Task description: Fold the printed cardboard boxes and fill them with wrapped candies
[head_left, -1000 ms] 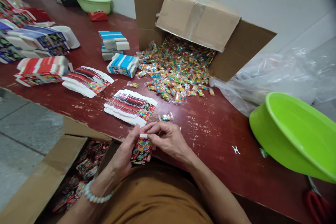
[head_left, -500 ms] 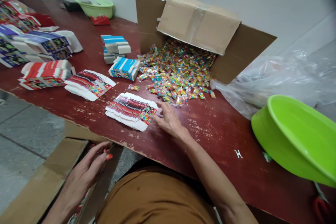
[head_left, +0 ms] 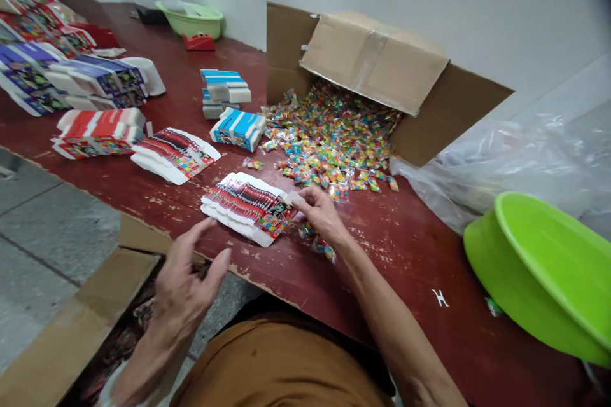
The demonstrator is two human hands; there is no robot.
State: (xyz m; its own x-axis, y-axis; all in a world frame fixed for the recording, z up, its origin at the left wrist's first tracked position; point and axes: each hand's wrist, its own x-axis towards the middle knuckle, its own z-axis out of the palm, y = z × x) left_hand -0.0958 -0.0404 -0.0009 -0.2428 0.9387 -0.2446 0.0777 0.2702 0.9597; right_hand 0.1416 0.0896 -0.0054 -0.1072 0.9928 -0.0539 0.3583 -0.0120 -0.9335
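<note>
A fanned stack of flat printed candy boxes point(head_left: 252, 206), red and black with white flaps, lies on the dark red table before me. The fingers of my right hand point(head_left: 322, 215) pinch a white flap at the stack's right end. Several wrapped candies point(head_left: 324, 248) lie just below that hand. My left hand point(head_left: 186, 273) hovers at the table edge, fingers apart and holding nothing, close to the stack's left end. Beneath it stands an open cardboard carton point(head_left: 95, 305) with dark red printed packs inside.
A tipped cardboard box point(head_left: 367, 67) spills a heap of wrapped candies point(head_left: 329, 140). Another fanned stack point(head_left: 176, 156), strapped red bundles point(head_left: 102, 130) and blue bundles point(head_left: 238, 128) stand left. A green basin point(head_left: 539, 280) and plastic sheeting point(head_left: 501, 165) are at right.
My left hand has risen from the carton toward the table, and the small red thing at its fingertips is gone. My right fingers have closed on a flap. Candies now show below the right hand.
</note>
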